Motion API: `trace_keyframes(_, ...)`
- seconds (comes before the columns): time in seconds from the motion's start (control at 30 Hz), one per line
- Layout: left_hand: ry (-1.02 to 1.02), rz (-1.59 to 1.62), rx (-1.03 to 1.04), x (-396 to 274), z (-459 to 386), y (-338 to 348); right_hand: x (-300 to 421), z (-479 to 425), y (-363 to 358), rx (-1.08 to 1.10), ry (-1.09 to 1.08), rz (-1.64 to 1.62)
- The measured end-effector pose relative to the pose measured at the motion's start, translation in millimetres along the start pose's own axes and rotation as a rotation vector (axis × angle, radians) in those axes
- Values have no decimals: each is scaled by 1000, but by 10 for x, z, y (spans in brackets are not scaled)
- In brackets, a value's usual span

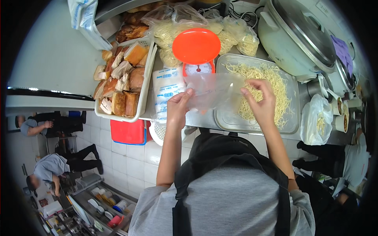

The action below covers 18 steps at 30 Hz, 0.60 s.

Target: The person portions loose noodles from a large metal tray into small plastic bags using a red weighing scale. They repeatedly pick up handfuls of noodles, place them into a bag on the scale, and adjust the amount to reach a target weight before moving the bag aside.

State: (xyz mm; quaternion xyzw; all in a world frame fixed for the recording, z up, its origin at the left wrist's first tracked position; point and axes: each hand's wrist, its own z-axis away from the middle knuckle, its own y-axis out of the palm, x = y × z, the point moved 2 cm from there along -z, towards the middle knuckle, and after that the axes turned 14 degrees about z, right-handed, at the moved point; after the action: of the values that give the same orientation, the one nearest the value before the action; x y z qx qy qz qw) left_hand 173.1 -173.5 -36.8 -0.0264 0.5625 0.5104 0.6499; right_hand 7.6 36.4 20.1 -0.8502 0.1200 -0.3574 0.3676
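Observation:
My left hand [179, 106] pinches one end of a clear plastic bag [214, 90] between thumb and fingers. The bag looks flat and stretches across in front of a red kitchen scale [198, 69]. At the bag's other end is my right hand [261, 98], thumb and fingers apart; whether it touches the film is hard to see. Beneath that hand, loose yellow noodles [265, 115] lie spread over a metal tray [291, 121]. The scale's red pan [196, 45] holds nothing. A stack of packaged plastic bags [169, 85] with blue print lies beside my left hand.
A white basket [147, 85] of cooked meat pieces [119, 78] stands at the left. Bagged noodles [227, 38] line the back, near a large lidded pot [291, 41]. A white plastic bag [317, 121] sits right of the tray. Other people [54, 165] work farther off.

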Motion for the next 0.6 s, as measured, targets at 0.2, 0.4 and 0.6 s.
trace_keyframes(0.2, 303, -113, 266, 181, -27, 363, 459, 190, 620, 363, 377, -713)
trace_keyframes(0.4, 191, -104, 290, -81, -87, 396, -267, 173, 702, 139, 510, -786)
trace_keyframes(0.6, 744, -857, 477, -18, -208, 668, -53, 171, 376, -2, 1, 455)
